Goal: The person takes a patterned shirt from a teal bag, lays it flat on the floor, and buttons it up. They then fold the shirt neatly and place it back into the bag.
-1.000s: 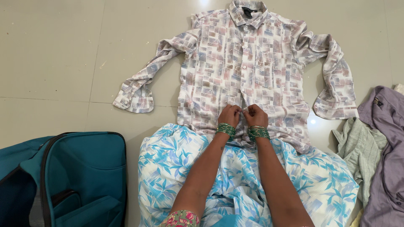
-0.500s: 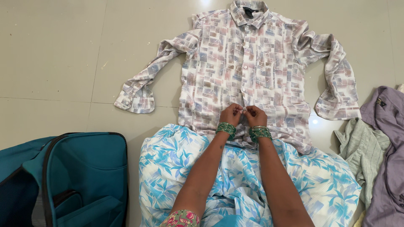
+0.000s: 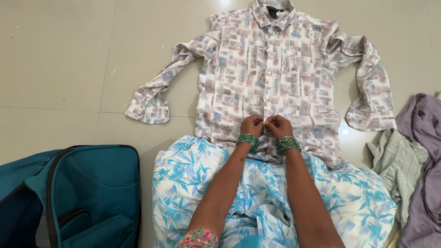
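Observation:
A long-sleeved shirt (image 3: 239, 69) with a pale block pattern lies flat on the tiled floor, collar away from me, sleeves spread out. My left hand (image 3: 251, 125) and my right hand (image 3: 277, 126) meet at the button strip near the shirt's lower hem, each pinching the fabric there. Both wrists wear green bangles. The shirt's hem lies over my lap, which is covered by a blue and white floral cloth (image 3: 183, 183).
An open teal suitcase (image 3: 87, 193) stands at the lower left. A pale green garment (image 3: 395, 160) and a mauve garment (image 3: 425, 151) lie heaped at the right. Grey floor tiles (image 3: 55, 55) stretch to the left and far side.
My hands stay at the same spot on the button strip, with small finger movements. The view has shifted slightly.

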